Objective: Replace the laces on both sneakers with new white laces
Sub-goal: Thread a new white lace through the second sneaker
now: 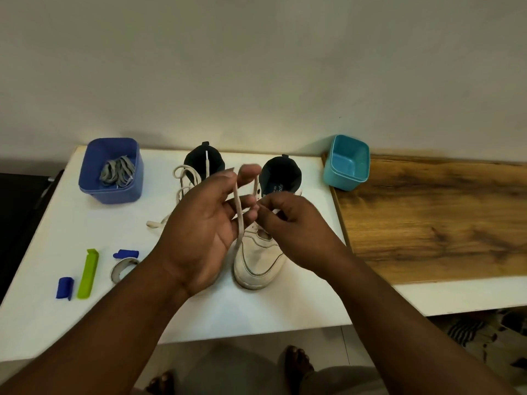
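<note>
left hand (205,238) holding lace (239,218), right hand (288,229) pinching

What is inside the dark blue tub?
The dark blue tub holds a loose bundle of grey laces on its floor. Whatever lies beneath the bundle is covered and cannot be seen.

Plain pale wall (256,67) at 12 o'clock. White desk (85,223) below; wood-grain panel (427,218) at 3. Tiled floor (242,354) at 6.
</note>
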The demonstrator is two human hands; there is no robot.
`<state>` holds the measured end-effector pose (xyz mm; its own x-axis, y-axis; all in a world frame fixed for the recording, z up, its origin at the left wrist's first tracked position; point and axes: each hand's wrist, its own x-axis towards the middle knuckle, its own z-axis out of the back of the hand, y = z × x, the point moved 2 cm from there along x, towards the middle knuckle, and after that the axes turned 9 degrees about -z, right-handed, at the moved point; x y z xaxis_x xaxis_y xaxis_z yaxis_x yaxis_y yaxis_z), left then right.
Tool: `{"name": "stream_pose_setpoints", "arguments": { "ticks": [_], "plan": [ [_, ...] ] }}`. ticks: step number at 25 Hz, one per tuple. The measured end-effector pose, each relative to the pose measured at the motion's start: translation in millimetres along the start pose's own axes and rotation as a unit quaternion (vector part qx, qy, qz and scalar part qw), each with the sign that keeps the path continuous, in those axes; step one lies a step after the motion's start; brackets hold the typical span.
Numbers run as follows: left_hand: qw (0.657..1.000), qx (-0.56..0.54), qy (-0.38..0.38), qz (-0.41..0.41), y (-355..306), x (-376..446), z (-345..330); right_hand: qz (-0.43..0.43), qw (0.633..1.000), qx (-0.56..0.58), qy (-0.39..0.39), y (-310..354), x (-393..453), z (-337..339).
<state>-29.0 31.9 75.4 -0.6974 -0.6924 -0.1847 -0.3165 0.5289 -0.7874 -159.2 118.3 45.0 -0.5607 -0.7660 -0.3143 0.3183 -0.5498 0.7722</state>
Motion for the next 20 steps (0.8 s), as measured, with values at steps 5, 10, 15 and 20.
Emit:
{"name": "stream_pose_setpoints", "arguments": {
  "ticks": [5,10,15,20],
  "plan": [
    [0.995,-0.092,-0.037,-0.023,5.0,15.1,14.3,-0.081,0.932,0.248,0.253,6.6,-5.9,-9.4],
    [0.979,0.031,-0.199,-0.033,2.5,19.7,28.6,-0.024,0.969,-0.075,0.235,-11.6,-1.1,2.1],
    [0.959,0.101,-0.265,-0.011,3.2,20.2,46.3,0.050,0.943,-0.031,-0.328,-27.7,11.1,40.0],
    [0.798,0.583,-0.135,-0.073,7.2,10.3,44.3,0.169,0.913,0.092,-0.360,-7.0,5.2,29.3]
  ]
}}
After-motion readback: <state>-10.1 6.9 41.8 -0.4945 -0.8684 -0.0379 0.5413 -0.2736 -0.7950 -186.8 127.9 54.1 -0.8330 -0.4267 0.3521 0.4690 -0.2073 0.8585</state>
